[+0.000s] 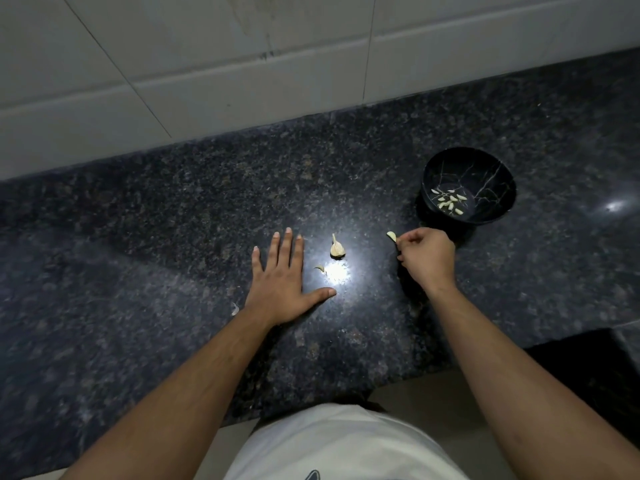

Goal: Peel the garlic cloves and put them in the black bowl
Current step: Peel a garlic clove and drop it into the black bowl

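Observation:
My right hand [426,258] pinches a pale peeled garlic clove [391,235] between thumb and fingertips, just left of and below the black bowl [491,168]. The bowl has white veins and holds several peeled cloves [449,201] in its bottom. A partial garlic bulb [337,248] with its stem up sits on the dark granite counter [173,220] between my hands. My left hand [281,282] lies flat on the counter with fingers spread, left of the bulb. A scrap of peel [320,268] lies by the left hand's fingers.
Another bit of peel [235,309] shows at the left wrist. A white tiled wall [242,64] runs along the back of the counter. The counter's front edge is near my white shirt [346,445]; a dark block [588,368] is at the lower right.

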